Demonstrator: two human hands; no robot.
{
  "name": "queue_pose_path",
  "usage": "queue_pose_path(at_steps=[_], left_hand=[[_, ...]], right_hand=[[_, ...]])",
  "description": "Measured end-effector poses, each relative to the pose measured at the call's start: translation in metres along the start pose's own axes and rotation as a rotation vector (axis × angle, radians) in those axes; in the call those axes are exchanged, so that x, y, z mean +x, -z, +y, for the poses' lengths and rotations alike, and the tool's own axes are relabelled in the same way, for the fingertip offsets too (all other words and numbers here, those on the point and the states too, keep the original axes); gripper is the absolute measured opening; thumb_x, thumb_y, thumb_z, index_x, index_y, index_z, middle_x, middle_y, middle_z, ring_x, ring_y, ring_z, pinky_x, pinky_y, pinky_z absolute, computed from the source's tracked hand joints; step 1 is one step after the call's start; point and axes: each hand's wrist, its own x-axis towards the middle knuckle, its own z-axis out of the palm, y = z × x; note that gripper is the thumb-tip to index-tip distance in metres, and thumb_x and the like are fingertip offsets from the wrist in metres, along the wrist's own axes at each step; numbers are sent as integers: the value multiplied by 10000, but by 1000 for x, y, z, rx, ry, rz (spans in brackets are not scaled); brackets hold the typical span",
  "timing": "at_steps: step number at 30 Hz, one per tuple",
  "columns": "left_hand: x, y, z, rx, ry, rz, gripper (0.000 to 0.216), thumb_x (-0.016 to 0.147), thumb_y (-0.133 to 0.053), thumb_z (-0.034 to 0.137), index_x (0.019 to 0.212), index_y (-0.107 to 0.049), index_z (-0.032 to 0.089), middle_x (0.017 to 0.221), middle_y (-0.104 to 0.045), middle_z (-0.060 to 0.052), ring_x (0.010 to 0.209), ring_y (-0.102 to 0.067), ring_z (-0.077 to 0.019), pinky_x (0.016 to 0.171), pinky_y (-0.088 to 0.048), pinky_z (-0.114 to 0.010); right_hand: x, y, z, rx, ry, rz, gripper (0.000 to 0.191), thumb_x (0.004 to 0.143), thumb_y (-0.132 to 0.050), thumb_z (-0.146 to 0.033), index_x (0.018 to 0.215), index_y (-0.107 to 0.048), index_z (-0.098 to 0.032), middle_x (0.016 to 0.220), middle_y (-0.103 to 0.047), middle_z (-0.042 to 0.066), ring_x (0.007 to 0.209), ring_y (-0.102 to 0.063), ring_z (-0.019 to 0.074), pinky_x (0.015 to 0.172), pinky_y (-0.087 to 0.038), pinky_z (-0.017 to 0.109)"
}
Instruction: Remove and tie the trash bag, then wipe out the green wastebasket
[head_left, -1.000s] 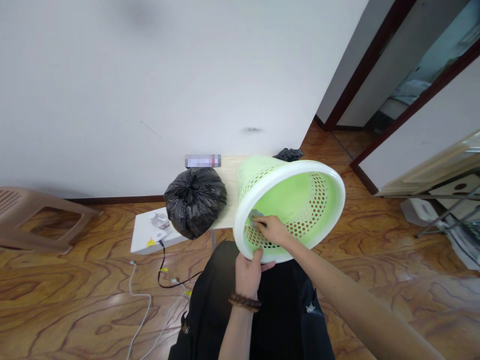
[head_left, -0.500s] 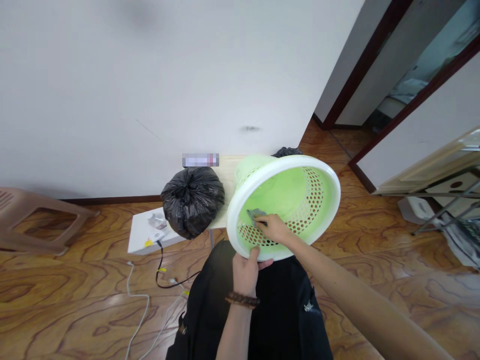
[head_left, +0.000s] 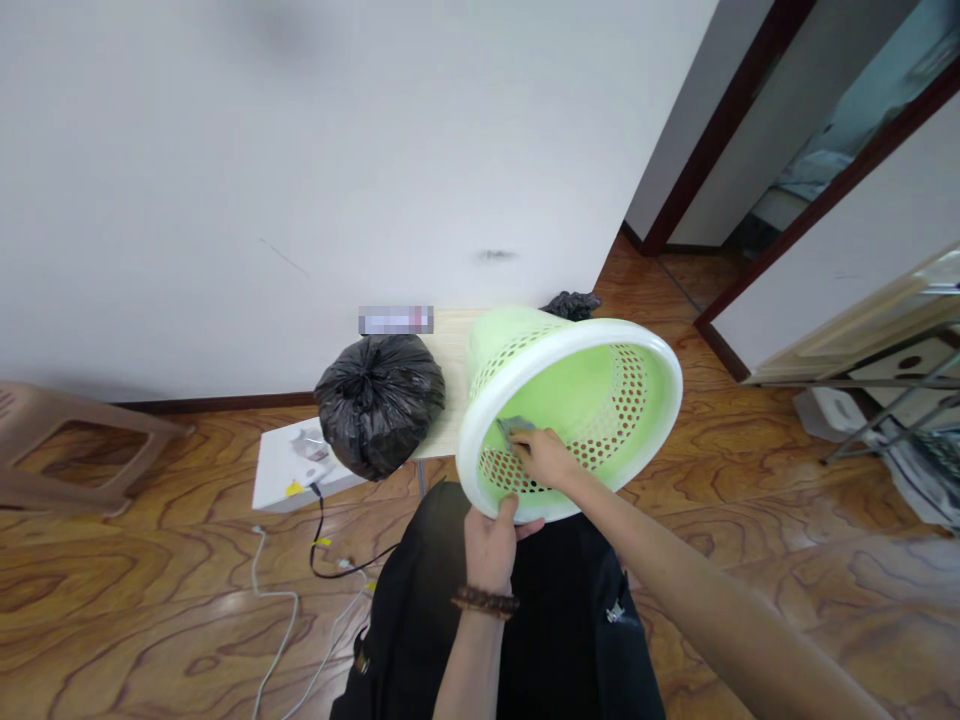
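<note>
A light-green plastic basket (head_left: 592, 395) with a white rim and rows of holes lies tilted, its mouth facing me. My left hand (head_left: 491, 540) grips the near lower rim, thumb inside and fingers underneath. Reaching into the mouth, my right hand (head_left: 544, 458) is closed on a grey cloth (head_left: 514, 428), pressed to the inner left wall. Part of the cloth is hidden by my fingers. Left of the basket sits a tied, full black garbage bag (head_left: 381, 405). Behind the basket another black plastic bag (head_left: 574, 305) shows only in part.
The basket and bag rest on a small pale table (head_left: 450, 385) against the wall. A white box (head_left: 281, 465) with a black cable stands at its left, white cords (head_left: 262, 640) on the wooden floor. A brown plastic stool (head_left: 82, 445) is far left; a doorway opens right.
The basket has tipped slightly, showing more of its outer side and of the bag behind it. My right hand has shifted a little with the cloth; my left hand keeps its grip.
</note>
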Motion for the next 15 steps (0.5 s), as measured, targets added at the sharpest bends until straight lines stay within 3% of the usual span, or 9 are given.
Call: queue_pose_path(at_steps=[3,8,15], left_hand=[[2,3,-1,7,-12,36,298,724,-595,74,1022,-578,57,985,-645,-137,778,-654,-218,532,-605,-361],[1,3,3,-46,-26,43,302,725,-596,96,1024,-570,62,1013,-641,-150,783,-658,-246,525,-602,-407],[0,3,5,16,19,-6,316,700,-617,96,1014,-602,63,999,-649,-149,770,-656,-225,526,-597,-357]], right_hand=[[-3,-1,-2,37,69,-32,319,907,-370,-215,1054,-652,-208,1076,-658,43,996,-602,183,928,-418,287],[-6,23,26,-218,-144,-44,334,810,-388,-30,986,-667,-84,1032,-646,174,959,-618,239,842,-462,322],[-3,6,2,101,88,5,343,904,-369,-220,1095,-653,-197,1145,-639,36,1072,-575,184,966,-398,290]])
